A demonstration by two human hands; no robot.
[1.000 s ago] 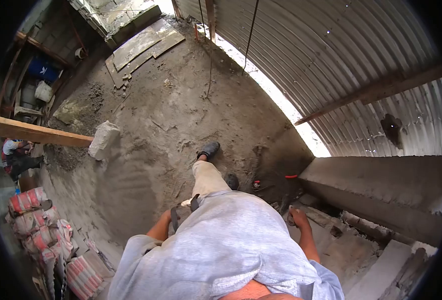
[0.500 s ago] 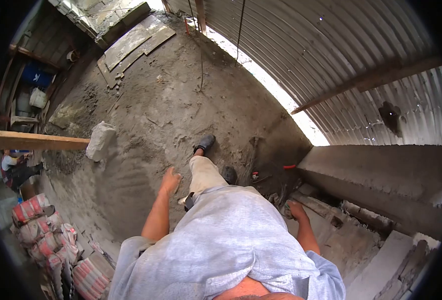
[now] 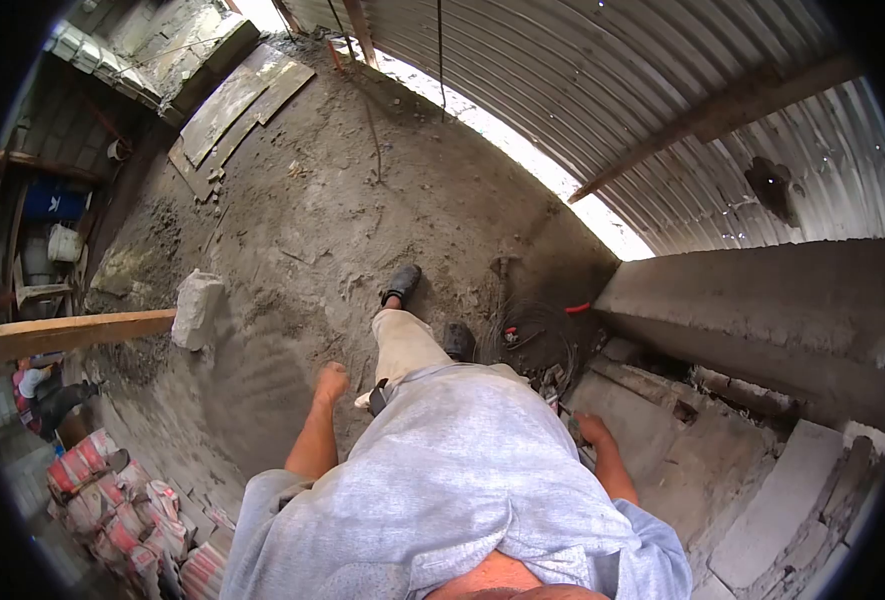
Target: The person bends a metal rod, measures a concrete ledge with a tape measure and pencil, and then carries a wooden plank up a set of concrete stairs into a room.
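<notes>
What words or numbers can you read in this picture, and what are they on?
No text can be read here.
Stacked red and white printed sacks: print too blurred to read.
Blue container with a white mark: too small to read.

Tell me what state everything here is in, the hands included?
Left hand: loosely curled, hanging free above the sand.
Right hand: down at the grey concrete ledge; grip unclear.
Pale grey stone block: lying on the sand.
Long wooden plank: roughly level.
Red-and-white sacks: stacked in a pile.
Dark wire coil: lying loose on the sand.
Corrugated metal sheeting: upright, with a dark hole.
</notes>
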